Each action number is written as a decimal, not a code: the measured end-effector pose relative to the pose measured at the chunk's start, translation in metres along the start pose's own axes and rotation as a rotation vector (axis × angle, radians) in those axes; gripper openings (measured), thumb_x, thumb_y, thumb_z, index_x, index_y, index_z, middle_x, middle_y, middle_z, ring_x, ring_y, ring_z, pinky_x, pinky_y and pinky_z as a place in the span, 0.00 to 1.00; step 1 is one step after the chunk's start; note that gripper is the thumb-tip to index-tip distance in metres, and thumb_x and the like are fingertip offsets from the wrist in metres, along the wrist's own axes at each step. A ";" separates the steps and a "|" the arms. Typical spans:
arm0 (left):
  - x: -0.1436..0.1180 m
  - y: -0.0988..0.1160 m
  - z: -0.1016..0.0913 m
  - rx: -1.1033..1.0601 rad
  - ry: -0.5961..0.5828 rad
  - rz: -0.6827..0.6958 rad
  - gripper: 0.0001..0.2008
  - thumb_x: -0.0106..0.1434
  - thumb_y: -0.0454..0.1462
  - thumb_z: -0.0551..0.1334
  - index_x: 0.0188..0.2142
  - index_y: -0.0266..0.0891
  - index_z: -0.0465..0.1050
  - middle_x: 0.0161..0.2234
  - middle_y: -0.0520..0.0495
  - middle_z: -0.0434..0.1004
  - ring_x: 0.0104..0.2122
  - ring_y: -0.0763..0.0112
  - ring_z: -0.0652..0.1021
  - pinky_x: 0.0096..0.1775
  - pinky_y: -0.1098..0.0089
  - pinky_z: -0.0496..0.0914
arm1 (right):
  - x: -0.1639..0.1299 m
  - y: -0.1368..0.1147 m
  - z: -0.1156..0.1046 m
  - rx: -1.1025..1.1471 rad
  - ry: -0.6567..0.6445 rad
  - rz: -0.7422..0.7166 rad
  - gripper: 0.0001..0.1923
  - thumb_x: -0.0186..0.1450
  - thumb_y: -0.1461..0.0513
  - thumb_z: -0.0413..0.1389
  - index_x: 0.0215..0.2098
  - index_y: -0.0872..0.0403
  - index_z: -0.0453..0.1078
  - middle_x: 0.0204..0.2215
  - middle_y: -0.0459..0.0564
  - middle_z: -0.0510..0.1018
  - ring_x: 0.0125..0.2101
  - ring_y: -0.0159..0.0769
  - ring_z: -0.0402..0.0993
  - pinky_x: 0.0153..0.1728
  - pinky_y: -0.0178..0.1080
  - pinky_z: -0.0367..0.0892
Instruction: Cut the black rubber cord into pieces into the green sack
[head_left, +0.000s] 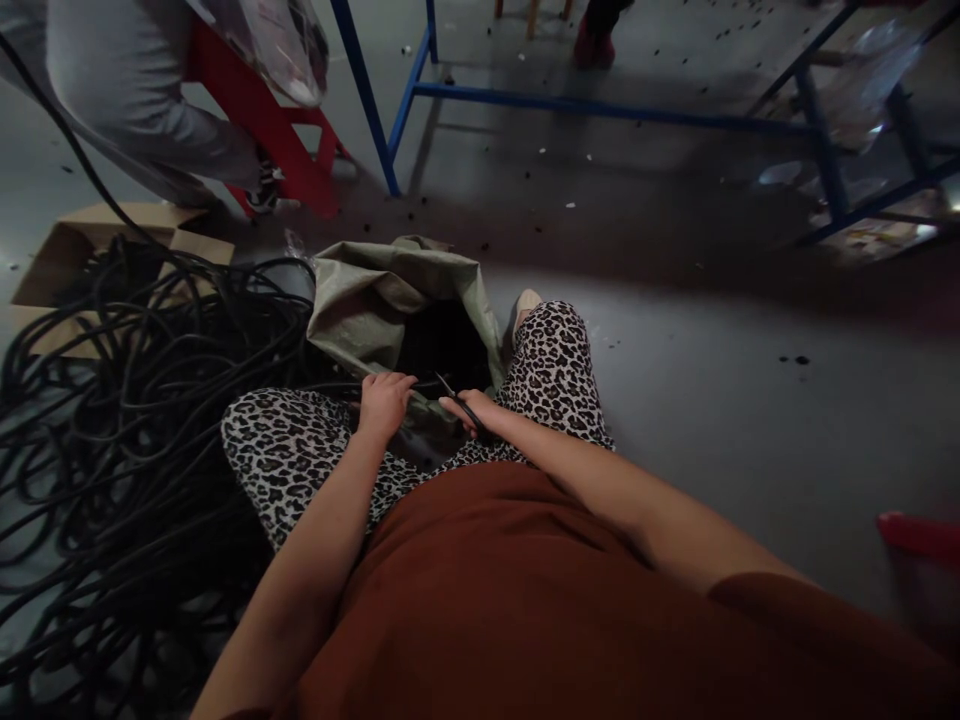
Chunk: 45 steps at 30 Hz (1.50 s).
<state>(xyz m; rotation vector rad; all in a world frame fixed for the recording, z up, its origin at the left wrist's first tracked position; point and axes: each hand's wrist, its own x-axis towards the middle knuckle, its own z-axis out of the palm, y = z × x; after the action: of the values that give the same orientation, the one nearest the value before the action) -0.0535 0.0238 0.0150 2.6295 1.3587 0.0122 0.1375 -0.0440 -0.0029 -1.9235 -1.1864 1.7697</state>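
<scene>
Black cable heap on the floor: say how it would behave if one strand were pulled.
The cable heap likely drags and snags, since its loops cross over each other. The strands look bendy, curling freely. The whole heap is probably heavy, being large and dense.

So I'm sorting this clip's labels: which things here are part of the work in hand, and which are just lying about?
In hand:
left hand gripping a black cable
right hand holding a dark thin-bladed tool
open grey-green woven sack
tangled pile of black cable

Lying about:
brown cardboard box
red plastic stool
blue metal frame

Dim, murky scene, deep shadows, glare at upper right, edges blurred and bowed
</scene>
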 end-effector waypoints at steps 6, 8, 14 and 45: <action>0.002 0.001 0.001 -0.016 -0.005 -0.070 0.14 0.62 0.39 0.55 0.45 0.44 0.73 0.43 0.44 0.76 0.45 0.59 0.72 0.49 0.57 0.57 | -0.004 -0.006 -0.004 -0.041 0.028 -0.006 0.25 0.62 0.43 0.53 0.27 0.57 0.68 0.11 0.43 0.65 0.08 0.30 0.64 0.11 0.30 0.58; 0.003 0.001 0.002 -0.021 -0.008 -0.094 0.14 0.62 0.39 0.55 0.45 0.44 0.72 0.43 0.44 0.76 0.45 0.59 0.72 0.49 0.58 0.57 | -0.004 -0.007 -0.005 -0.024 0.027 0.012 0.26 0.62 0.42 0.52 0.26 0.57 0.67 0.11 0.43 0.65 0.08 0.30 0.63 0.10 0.30 0.58; 0.004 0.003 0.002 -0.036 -0.002 -0.165 0.14 0.62 0.39 0.55 0.46 0.42 0.72 0.44 0.43 0.76 0.46 0.60 0.73 0.47 0.60 0.59 | -0.007 -0.009 -0.001 0.183 -0.031 0.093 0.26 0.65 0.43 0.47 0.32 0.57 0.66 0.12 0.42 0.66 0.08 0.30 0.64 0.10 0.29 0.59; 0.004 0.013 0.007 -0.112 0.002 -0.153 0.15 0.62 0.40 0.55 0.46 0.42 0.72 0.44 0.44 0.76 0.45 0.61 0.74 0.46 0.61 0.61 | -0.012 -0.014 0.004 0.409 -0.140 0.113 0.26 0.66 0.43 0.46 0.38 0.58 0.65 0.12 0.42 0.67 0.10 0.30 0.65 0.11 0.29 0.62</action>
<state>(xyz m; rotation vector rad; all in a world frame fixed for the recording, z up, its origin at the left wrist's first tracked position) -0.0398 0.0179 0.0096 2.4292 1.5099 0.0689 0.1294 -0.0451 0.0143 -1.6760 -0.6909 2.0428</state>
